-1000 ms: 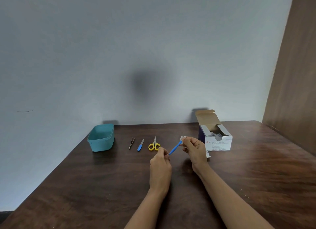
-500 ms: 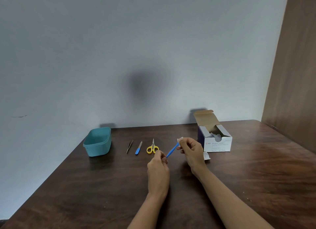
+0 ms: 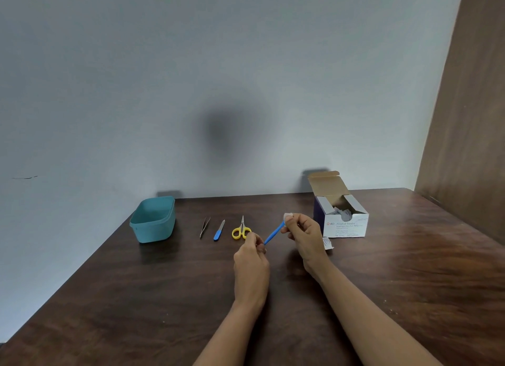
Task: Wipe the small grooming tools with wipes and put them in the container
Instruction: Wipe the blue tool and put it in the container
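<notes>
My left hand [image 3: 251, 259] pinches the near end of a slim blue tool [image 3: 274, 234] above the table. My right hand [image 3: 304, 235] pinches a small white wipe [image 3: 287, 216] around the tool's far end. On the table to the left lie yellow-handled scissors [image 3: 241, 230], a small blue-handled file [image 3: 219, 230] and dark tweezers [image 3: 205, 226] in a row. A teal container [image 3: 153, 220] stands open at the far left of that row.
An open white box of alcohol swabs [image 3: 343, 215] stands right of my right hand. A torn swab wrapper [image 3: 327, 242] lies in front of it. The dark wooden table [image 3: 136, 297] meets a grey wall behind and a brown panel [image 3: 470, 119] at right.
Both hands hold the same grips on the blue tool and wipe. The wipe has slid a little along the tool's far end. The view has shifted slightly.
</notes>
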Demonstrator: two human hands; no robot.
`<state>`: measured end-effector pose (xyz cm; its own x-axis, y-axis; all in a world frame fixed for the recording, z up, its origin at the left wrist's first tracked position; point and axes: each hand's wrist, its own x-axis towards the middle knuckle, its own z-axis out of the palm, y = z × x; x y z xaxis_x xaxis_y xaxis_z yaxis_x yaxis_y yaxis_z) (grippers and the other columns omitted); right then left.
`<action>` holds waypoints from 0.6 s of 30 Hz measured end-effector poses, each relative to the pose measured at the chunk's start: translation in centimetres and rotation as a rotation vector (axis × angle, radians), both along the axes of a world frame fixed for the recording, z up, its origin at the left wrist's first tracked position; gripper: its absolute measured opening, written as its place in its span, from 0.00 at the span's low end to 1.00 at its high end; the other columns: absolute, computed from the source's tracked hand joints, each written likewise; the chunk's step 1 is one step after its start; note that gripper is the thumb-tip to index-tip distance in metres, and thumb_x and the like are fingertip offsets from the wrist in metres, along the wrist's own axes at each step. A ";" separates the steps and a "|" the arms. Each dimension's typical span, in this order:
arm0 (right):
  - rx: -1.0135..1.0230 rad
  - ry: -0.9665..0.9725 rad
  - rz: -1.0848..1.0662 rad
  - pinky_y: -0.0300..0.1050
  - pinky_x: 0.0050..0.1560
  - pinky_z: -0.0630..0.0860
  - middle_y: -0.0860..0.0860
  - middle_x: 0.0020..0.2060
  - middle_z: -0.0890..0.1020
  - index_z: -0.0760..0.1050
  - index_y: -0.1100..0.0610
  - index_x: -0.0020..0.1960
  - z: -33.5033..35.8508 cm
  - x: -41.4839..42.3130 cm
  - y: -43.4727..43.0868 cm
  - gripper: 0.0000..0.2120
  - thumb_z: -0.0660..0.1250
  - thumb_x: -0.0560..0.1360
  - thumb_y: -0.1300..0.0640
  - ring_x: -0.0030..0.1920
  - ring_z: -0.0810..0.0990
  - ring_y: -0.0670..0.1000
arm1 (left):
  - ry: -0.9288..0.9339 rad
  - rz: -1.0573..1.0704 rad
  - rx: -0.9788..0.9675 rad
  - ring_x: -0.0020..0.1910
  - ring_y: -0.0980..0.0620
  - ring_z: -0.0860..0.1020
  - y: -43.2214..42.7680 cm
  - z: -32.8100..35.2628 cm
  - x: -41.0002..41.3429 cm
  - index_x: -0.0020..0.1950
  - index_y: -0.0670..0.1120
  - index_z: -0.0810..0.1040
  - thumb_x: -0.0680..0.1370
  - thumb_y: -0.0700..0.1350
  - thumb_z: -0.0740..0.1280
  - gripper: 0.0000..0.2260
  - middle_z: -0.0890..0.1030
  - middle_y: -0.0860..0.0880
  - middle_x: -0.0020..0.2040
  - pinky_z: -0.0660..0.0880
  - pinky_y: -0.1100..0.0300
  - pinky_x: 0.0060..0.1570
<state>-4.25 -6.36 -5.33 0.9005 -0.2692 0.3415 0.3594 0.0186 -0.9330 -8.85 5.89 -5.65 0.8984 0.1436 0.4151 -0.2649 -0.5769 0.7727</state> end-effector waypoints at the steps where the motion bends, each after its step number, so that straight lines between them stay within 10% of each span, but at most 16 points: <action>1: -0.013 0.000 -0.003 0.37 0.39 0.74 0.51 0.33 0.80 0.78 0.56 0.43 0.0 0.1 0.0 0.08 0.64 0.78 0.57 0.38 0.77 0.47 | -0.003 -0.002 0.000 0.42 0.58 0.77 0.0 0.0 -0.1 0.45 0.48 0.72 0.80 0.37 0.58 0.08 0.77 0.53 0.40 0.71 0.72 0.38; 7: -0.051 0.012 -0.034 0.37 0.36 0.74 0.50 0.31 0.79 0.76 0.61 0.44 -0.3 0.2 0.0 0.11 0.61 0.80 0.55 0.34 0.77 0.45 | -0.007 -0.016 0.033 0.39 0.56 0.77 -0.2 0.3 -0.4 0.44 0.47 0.71 0.80 0.38 0.58 0.08 0.77 0.50 0.39 0.77 0.57 0.40; 18: 0.161 0.126 0.044 0.38 0.41 0.74 0.51 0.41 0.80 0.79 0.56 0.45 0.3 -0.5 -0.4 0.07 0.62 0.79 0.61 0.40 0.78 0.45 | -0.015 -0.036 0.065 0.39 0.58 0.76 -0.1 0.1 -0.5 0.46 0.47 0.72 0.80 0.39 0.60 0.06 0.77 0.52 0.41 0.69 0.73 0.34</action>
